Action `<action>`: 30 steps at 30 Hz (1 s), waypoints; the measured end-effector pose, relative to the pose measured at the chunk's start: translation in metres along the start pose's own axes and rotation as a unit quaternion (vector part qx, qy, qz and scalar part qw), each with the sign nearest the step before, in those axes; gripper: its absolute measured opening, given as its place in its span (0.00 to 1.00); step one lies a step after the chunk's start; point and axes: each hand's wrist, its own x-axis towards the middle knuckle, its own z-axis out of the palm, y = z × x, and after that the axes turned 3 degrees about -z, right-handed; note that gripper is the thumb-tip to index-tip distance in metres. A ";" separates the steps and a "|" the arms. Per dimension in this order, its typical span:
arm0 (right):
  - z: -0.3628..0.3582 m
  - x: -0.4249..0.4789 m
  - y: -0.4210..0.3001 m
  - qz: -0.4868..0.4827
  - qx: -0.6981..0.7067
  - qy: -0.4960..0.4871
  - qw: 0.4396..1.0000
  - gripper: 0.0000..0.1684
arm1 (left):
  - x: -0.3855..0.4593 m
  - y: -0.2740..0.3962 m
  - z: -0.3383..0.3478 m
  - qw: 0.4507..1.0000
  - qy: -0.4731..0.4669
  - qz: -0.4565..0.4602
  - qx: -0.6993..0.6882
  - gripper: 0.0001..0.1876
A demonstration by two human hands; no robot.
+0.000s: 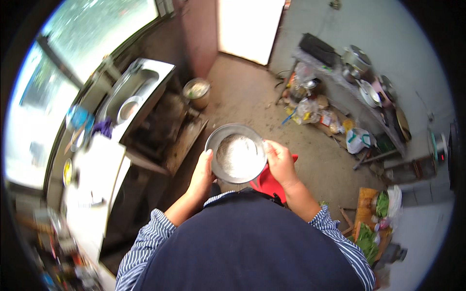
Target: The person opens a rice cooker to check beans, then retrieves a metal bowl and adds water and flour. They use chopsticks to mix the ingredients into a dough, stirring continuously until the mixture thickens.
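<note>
A round grey metal bowl (260, 171) is held in front of my body, over the floor. Inside it lies something whitish and grainy (238, 154), perhaps raw rice; glare and blur hide its exact kind. My left hand (203, 169) grips the bowl's left side with the thumb at the rim. On the opposite side, my right hand (282, 162) clasps the rim, thumb on top. The fingers beneath the bowl are mostly hidden. Below my right hand, partly covered by it, is a red plastic object (271, 183).
On my left runs a white counter (96, 163) with a metal sink (145, 78) holding a basin (129, 110). A bucket (197, 91) stands on the floor beyond. To the right, a long shelf (336, 78) carries pots, with bags underneath. Leafy greens (367, 242) lie on a wooden table (364, 203).
</note>
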 end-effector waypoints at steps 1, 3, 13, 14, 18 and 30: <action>0.006 0.021 0.008 0.014 0.020 0.027 0.999 0.20 | 0.029 0.016 -0.005 0.999 0.004 -0.028 0.014 0.32; 0.010 0.062 0.035 0.025 0.021 0.064 0.997 0.20 | 0.084 0.043 -0.011 0.996 -0.089 -0.019 -0.004 0.34; -0.114 0.164 0.040 0.091 -0.055 0.269 0.957 0.21 | 0.256 0.164 0.050 0.995 -0.101 -0.011 0.014 0.32; -0.134 0.166 0.055 0.100 -0.069 0.287 0.950 0.21 | 0.268 0.172 0.057 0.996 -0.082 -0.012 0.035 0.32; -0.200 0.208 0.108 0.123 -0.117 0.342 0.924 0.20 | 0.328 0.186 0.108 0.998 -0.047 0.017 0.034 0.31; -0.508 0.420 0.273 0.151 -0.479 0.347 0.792 0.18 | 0.495 0.177 0.346 0.992 -0.112 -0.062 -0.007 0.36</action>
